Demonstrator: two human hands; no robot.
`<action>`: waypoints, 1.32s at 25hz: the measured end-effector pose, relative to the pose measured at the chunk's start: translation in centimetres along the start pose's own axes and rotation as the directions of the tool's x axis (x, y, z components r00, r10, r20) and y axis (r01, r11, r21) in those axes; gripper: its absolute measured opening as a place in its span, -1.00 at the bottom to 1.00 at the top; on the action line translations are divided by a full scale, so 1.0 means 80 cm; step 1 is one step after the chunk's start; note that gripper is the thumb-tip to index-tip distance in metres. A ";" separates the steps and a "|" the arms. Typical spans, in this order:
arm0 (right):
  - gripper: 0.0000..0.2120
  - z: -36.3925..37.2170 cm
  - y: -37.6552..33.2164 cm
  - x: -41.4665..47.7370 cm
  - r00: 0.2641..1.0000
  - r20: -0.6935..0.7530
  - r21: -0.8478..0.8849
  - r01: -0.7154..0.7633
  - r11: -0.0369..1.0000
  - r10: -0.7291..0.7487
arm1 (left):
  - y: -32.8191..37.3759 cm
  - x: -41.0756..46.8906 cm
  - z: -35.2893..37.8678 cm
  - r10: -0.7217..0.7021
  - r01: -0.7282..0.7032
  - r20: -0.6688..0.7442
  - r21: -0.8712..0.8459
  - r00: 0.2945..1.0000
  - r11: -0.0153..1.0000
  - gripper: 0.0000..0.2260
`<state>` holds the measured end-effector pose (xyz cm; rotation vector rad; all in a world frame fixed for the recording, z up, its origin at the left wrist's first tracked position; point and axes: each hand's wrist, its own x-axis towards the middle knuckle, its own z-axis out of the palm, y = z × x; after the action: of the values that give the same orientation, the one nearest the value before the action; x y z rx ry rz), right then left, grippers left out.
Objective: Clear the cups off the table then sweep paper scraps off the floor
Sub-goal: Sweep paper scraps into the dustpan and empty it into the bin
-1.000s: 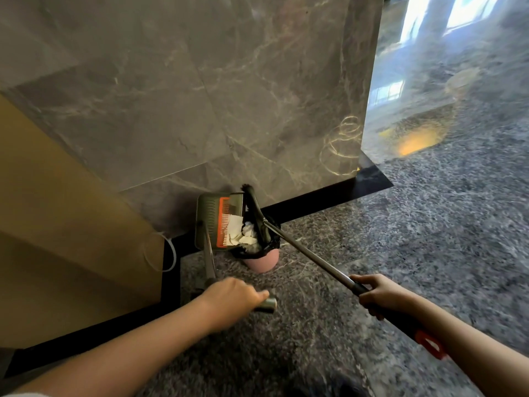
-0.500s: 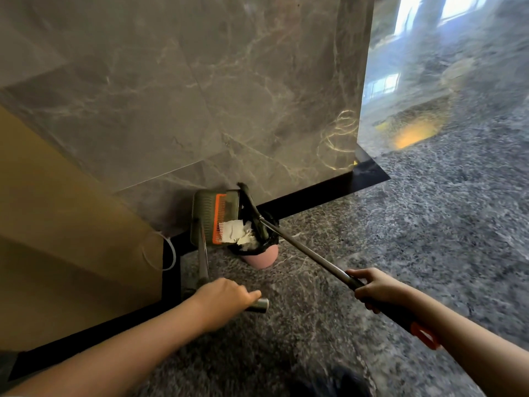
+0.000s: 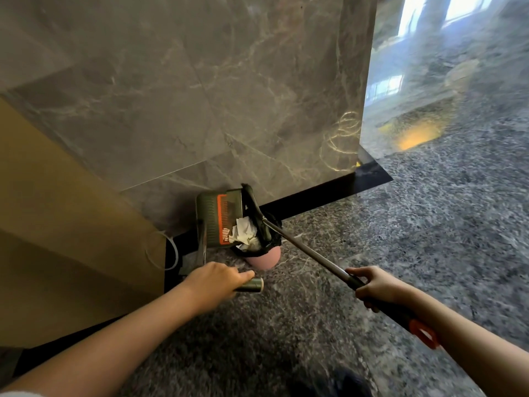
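Against marble wall (image 3: 200, 96), your left hand (image 3: 213, 279) is gripping the dustpan (image 3: 210, 222), right hand (image 3: 375, 287) the broom (image 3: 309, 252); scraps (image 3: 243, 232), seemingly piled, are risking missing the bin (image 3: 264, 259).

I'm holding both bare arms stretched forward; my left hand (image 3: 213, 279) is curling around a handle (image 3: 252, 285), knuckles up, and my right hand (image 3: 375, 287) is gripping a pole (image 3: 309, 250).
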<state>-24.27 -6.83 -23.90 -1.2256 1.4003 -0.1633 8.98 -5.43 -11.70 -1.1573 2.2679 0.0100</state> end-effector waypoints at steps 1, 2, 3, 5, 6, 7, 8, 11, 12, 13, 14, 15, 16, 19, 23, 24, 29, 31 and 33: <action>-0.34 -0.002 0.000 -0.001 1.000 -0.010 0.007 0.008 1.000 -0.008 | 0.003 0.000 0.000 -0.001 0.000 -0.012 -0.018 1.000 1.000 -0.52; -0.34 -0.005 0.001 -0.004 1.000 -0.021 0.009 0.015 1.000 -0.015 | 0.007 0.000 0.003 -0.002 0.001 -0.025 -0.034 1.000 0.999 -0.52; -0.34 -0.007 0.003 -0.006 0.999 -0.030 0.008 0.020 1.000 -0.020 | 0.010 -0.002 0.005 -0.010 0.010 -0.021 -0.040 1.000 0.999 -0.52; -0.34 -0.008 0.009 -0.011 0.999 -0.051 0.030 0.022 0.999 -0.020 | 0.008 -0.001 0.006 -0.035 0.035 -0.029 -0.022 0.999 0.999 -0.52; -0.34 -0.008 0.012 -0.014 0.998 -0.060 0.039 0.021 0.999 -0.019 | 0.007 0.001 0.006 -0.041 0.040 -0.039 -0.017 0.998 0.999 -0.52; -0.33 -0.007 0.014 -0.016 0.998 -0.068 0.037 0.021 0.999 -0.018 | 0.010 0.003 0.008 -0.036 0.036 -0.041 0.002 0.999 0.999 -0.51; -0.33 -0.005 0.017 -0.018 0.997 -0.072 0.031 0.020 0.999 -0.017 | 0.016 0.004 0.011 -0.014 0.015 -0.042 0.033 0.999 0.999 -0.50; -0.33 -0.002 0.024 -0.020 0.998 -0.056 0.030 0.008 1.000 -0.006 | 0.020 0.013 0.010 0.042 -0.036 -0.089 0.068 0.995 0.997 -0.47; -0.33 -0.003 0.026 -0.020 0.999 -0.047 0.028 0.004 1.000 -0.003 | 0.016 0.015 0.005 0.024 -0.019 -0.120 0.040 0.992 0.999 -0.47; -0.33 -0.004 0.028 -0.020 0.999 -0.043 0.029 0.003 1.000 -0.002 | 0.011 0.017 0.001 -0.002 0.005 -0.150 0.019 0.989 1.000 -0.47; -0.33 -0.005 0.028 -0.020 0.999 -0.040 0.029 0.004 1.000 -0.003 | 0.001 0.016 -0.004 -0.042 0.042 -0.170 -0.007 0.985 0.999 -0.48; -0.33 -0.004 0.027 -0.021 0.999 -0.036 0.027 0.004 1.000 -0.003 | -0.013 0.013 -0.010 -0.109 0.101 -0.192 -0.051 0.975 0.994 -0.49; -0.33 -0.003 0.027 -0.023 0.999 -0.033 0.025 0.001 1.000 0.000 | -0.025 0.010 -0.017 -0.177 0.159 -0.218 -0.101 0.960 0.982 -0.49; -0.33 -0.004 0.023 -0.024 0.999 -0.031 0.011 0.007 1.000 -0.007 | -0.028 -0.003 -0.023 -0.139 0.140 -0.218 -0.008 0.966 0.990 -0.49; -0.34 -0.006 0.015 -0.026 1.000 -0.031 0.024 0.001 1.000 0.000 | -0.036 -0.015 -0.014 -0.127 0.134 -0.199 0.022 0.972 0.991 -0.50; -0.35 -0.007 0.014 -0.026 1.000 -0.031 0.019 0.002 1.000 -0.001 | -0.046 -0.017 -0.016 -0.185 0.179 -0.231 -0.045 0.955 0.983 -0.50; -0.35 -0.010 0.008 -0.030 1.000 -0.025 0.010 0.004 1.000 -0.003 | -0.052 -0.026 -0.012 -0.226 0.210 -0.218 -0.093 0.950 0.973 -0.48; -0.35 -0.009 0.005 -0.031 1.000 -0.022 -0.001 0.002 1.000 -0.002 | -0.061 -0.032 -0.014 -0.303 0.262 -0.254 -0.184 0.919 0.948 -0.48; -0.35 -0.009 0.006 -0.032 1.000 -0.023 0.008 -0.004 1.000 0.004 | -0.065 -0.036 -0.016 -0.316 0.283 -0.239 -0.164 0.918 0.945 -0.48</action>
<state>-25.82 -5.14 -22.40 -1.2180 1.4208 -0.1811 13.49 -6.88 -7.89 -1.6521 2.3136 -0.1299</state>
